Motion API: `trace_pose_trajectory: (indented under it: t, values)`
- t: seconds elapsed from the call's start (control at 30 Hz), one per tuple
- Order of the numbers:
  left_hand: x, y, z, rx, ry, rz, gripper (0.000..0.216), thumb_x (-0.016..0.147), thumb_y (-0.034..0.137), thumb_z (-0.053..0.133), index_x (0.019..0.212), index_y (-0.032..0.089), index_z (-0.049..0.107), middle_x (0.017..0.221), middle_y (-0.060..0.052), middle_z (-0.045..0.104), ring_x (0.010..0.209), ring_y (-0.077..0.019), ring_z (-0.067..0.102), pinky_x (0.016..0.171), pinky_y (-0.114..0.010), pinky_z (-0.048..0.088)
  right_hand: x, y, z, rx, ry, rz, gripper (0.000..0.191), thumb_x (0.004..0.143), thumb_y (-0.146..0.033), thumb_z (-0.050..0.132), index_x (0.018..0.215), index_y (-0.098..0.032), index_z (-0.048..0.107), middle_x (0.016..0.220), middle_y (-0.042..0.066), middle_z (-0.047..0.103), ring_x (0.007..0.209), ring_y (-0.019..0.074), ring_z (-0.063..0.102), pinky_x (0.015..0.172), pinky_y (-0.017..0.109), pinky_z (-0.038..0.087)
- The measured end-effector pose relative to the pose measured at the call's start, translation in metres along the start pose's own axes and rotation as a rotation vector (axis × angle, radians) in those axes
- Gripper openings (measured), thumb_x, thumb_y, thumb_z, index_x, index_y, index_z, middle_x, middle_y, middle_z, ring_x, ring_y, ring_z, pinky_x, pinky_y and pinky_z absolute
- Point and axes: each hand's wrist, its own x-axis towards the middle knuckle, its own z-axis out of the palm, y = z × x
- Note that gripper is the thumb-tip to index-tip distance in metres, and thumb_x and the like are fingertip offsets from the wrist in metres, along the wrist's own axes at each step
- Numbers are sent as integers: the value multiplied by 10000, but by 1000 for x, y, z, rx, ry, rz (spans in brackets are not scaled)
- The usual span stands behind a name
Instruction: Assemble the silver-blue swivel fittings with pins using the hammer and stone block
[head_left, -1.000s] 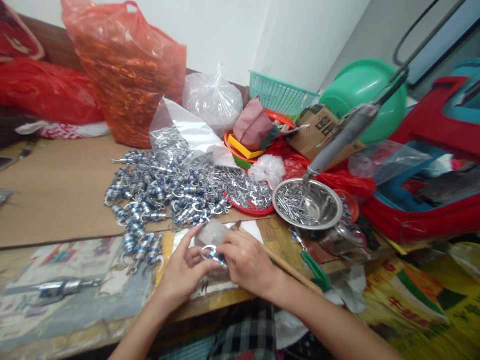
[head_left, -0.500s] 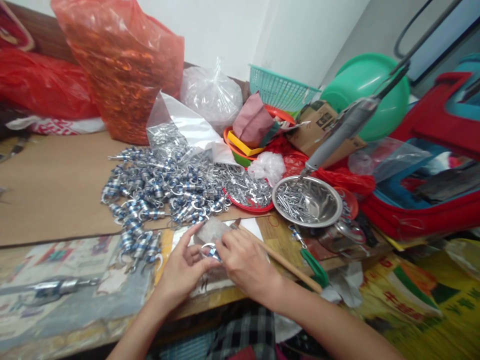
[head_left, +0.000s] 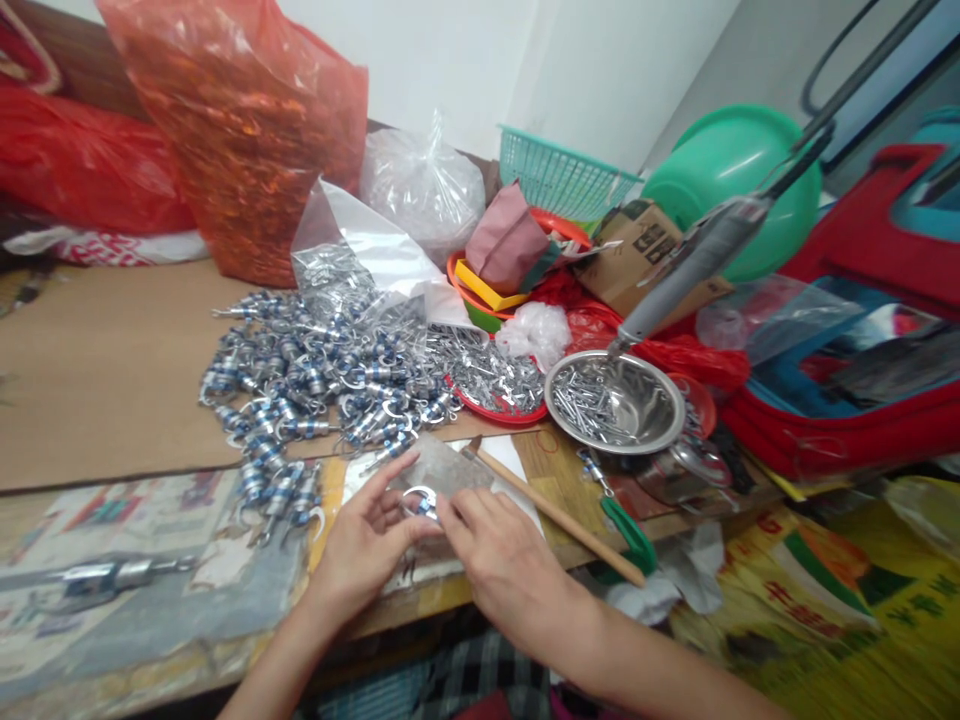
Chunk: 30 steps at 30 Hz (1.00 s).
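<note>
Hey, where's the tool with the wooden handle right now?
In the head view, the wooden-handled tool lies slantwise on the bench, just right of the right hand and below the steel bowl.

Bare cardboard (head_left: 105,390) leaving open room at far left, heaped metal hook pieces (head_left: 300,370) blocking the way beyond the left hand (head_left: 360,535), wooden-handled tool (head_left: 562,515) slanting beside the right hand (head_left: 502,550), narrow gap before the steel bowl (head_left: 652,435), grey tool (head_left: 690,265) overhanging it.
</note>
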Motion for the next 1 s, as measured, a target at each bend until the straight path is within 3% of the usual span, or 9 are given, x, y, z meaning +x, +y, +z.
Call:
trace_pose_trajectory:
  t: [0.13,0.27,0.37,0.53,0.83,1.0]
  values:
    - [0,1,1,-3,-2,-10,669,536,177,704,1164,135,476,671,24,627,693,-130,583,669,-239,503,5,2,1,45,8,79,259,777,-52,435,1002,-101,554,804,88,566,708,214,502,588,332,412]
    - [-2,4,2,-12,1,-32,727,523,191,717,1190,115,439,689,16,646,679,-137,597,675,-252,505,13,19,2,376,67,154,225,823,-80,407,924,-172,586,795,43,575,724,157,525,628,258,416]
    - [-1,4,2,-19,-6,-42,742,518,195,721,1194,112,428,712,6,656,696,-145,602,677,-258,505,22,30,4,563,130,192,197,832,-151,461,1001,-176,557,859,37,590,780,144,539,682,240,416]
    - [1,0,0,-24,-22,-17,725,540,173,706,1201,118,414,675,31,621,690,-126,580,668,-234,491,31,25,6,530,60,142,161,817,-177,473,926,-203,589,860,35,604,783,162,553,670,250,404]
    - [0,0,0,-21,-25,-42,721,547,170,702,1201,124,403,691,32,624,709,-124,579,695,-232,489,26,15,13,702,156,365,125,790,-126,467,886,-177,527,794,12,592,722,131,545,618,213,379]
    - [0,1,0,-13,-27,-37,713,553,181,703,1197,119,402,701,26,638,720,-130,589,708,-238,491,31,19,9,693,101,349,89,760,-123,479,785,-178,544,744,1,589,689,129,538,598,213,357]
